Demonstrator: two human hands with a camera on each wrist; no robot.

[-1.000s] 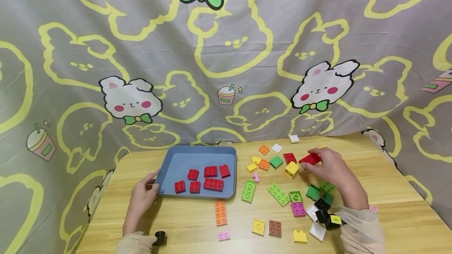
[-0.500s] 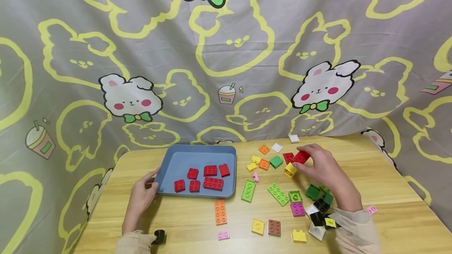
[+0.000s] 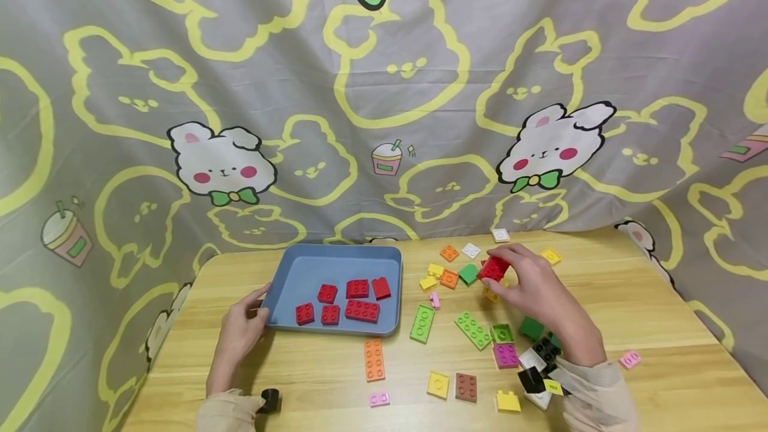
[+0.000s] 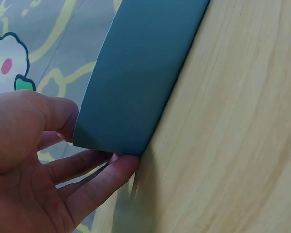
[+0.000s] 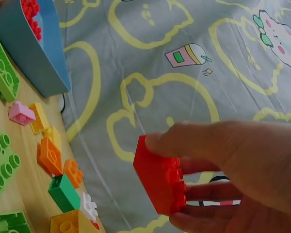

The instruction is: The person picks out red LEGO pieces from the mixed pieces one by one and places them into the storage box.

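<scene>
My right hand (image 3: 534,279) pinches a red toy building brick (image 3: 493,268) between thumb and fingers. In the right wrist view this red brick (image 5: 157,179) is held up off the table, studs toward the palm. A yellow brick (image 3: 490,294) shows partly behind that hand, and a green brick (image 3: 469,275) lies just left of it. My left hand (image 3: 243,325) grips the near left corner of a blue tray (image 3: 294,272). Its thumb is on the rim and its fingers are at the bottom edge in the left wrist view. Several red bricks (image 3: 362,311) lie in the tray.
Loose bricks spread over the right half of the wooden table (image 3: 312,379), among them a light green one (image 3: 423,323), an orange one (image 3: 375,359) and a brown one (image 3: 466,387). A patterned curtain (image 3: 372,105) hangs right behind the table.
My right hand has moved left with the red brick, lifting it over the yellow brick. A yellow piece at the back right has come into sight. The left hand stays on the tray.
</scene>
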